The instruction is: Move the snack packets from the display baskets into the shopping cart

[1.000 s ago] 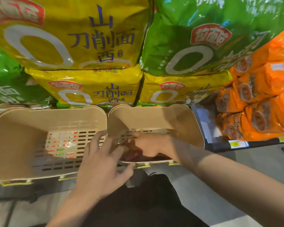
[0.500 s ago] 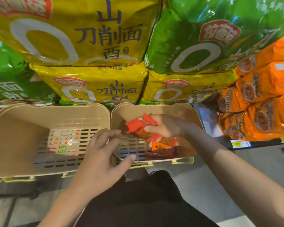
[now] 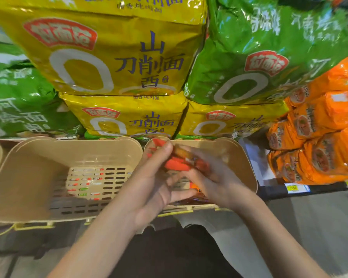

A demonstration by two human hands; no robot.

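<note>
Two beige display baskets hang side by side below the shelf: the left basket [image 3: 38, 177] and the right basket [image 3: 243, 167]. Over the right basket my left hand [image 3: 155, 183] and my right hand [image 3: 215, 183] meet around a bunch of small red and orange snack packets [image 3: 179, 161], lifted above the basket floor. The fingers of both hands curl round the packets; the right hand is blurred by motion. One more orange packet [image 3: 197, 190] lies low in the right basket between my hands. The shopping cart is out of view.
Large yellow noodle bags [image 3: 113, 57] and green noodle bags [image 3: 269, 47] are stacked right behind the baskets. Orange packs [image 3: 319, 137] fill the shelf at right, with a yellow price tag [image 3: 295, 188] on its edge. Grey floor lies below.
My right hand lifted the red packets out of the right basket. My left hand rose from the basket's front rim and closed onto the same bunch.
</note>
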